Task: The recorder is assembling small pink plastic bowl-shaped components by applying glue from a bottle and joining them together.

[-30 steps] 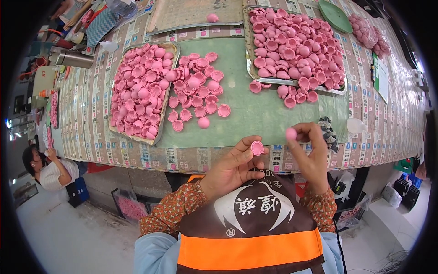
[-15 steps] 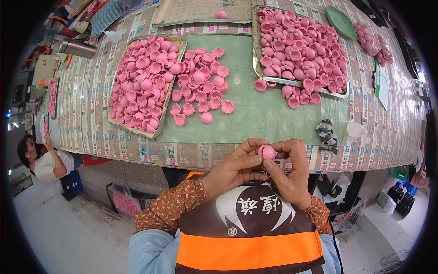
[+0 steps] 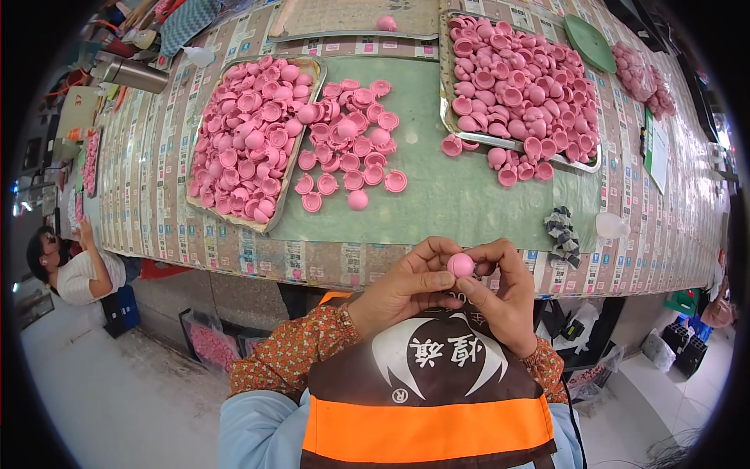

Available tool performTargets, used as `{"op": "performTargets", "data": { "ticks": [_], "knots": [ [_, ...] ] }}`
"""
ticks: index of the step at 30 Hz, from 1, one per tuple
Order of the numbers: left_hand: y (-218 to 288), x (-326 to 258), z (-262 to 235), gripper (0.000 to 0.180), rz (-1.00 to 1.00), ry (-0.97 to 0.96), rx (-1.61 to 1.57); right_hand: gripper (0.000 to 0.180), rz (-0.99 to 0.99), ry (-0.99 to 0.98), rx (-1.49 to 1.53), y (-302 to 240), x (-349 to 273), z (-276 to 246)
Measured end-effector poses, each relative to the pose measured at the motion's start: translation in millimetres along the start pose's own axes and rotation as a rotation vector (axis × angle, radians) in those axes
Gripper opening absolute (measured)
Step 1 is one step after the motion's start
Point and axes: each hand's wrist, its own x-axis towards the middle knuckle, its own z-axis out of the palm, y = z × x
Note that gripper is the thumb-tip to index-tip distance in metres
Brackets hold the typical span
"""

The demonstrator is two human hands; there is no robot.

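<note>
A small pink plastic ball (image 3: 461, 265), with a seam visible down its left side, is held over my apron at the table's near edge. My left hand (image 3: 406, 283) pinches it from the left between thumb and fingers. My right hand (image 3: 500, 293) grips it from the right, thumb against its lower side. Beyond my hands, loose pink half shells (image 3: 351, 148) lie scattered on a green mat (image 3: 406, 211). The tray at the left (image 3: 275, 219) is heaped with pink shells, and so is the tray at the right (image 3: 447, 109).
At the far side lies another tray (image 3: 344, 19) with one pink piece (image 3: 387, 23). A crumpled checked cloth (image 3: 561, 236) and a white bottle (image 3: 612, 225) are at the right. A steel flask (image 3: 134, 74) lies at the far left, and a person (image 3: 74, 266) sits beyond the table's left end.
The two halves of the ball, visibly parted before, now sit closed together with only a thin seam. My hands have stayed nearly in place; the view has shifted slightly.
</note>
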Motion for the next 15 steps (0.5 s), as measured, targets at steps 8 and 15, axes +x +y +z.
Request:
{"op": "performTargets", "data": {
  "ticks": [8,15],
  "knots": [
    [0.3,1.5,-0.4,0.034,0.005,0.017,0.078,0.028,-0.018,-0.003,-0.015,-3.2,0.9,-2.3],
    [-0.8,2.6,-0.3,0.031,0.004,0.033,0.118,0.028,-0.062,-0.031,-0.133,-3.4,4.9,-7.3]
  ]
}}
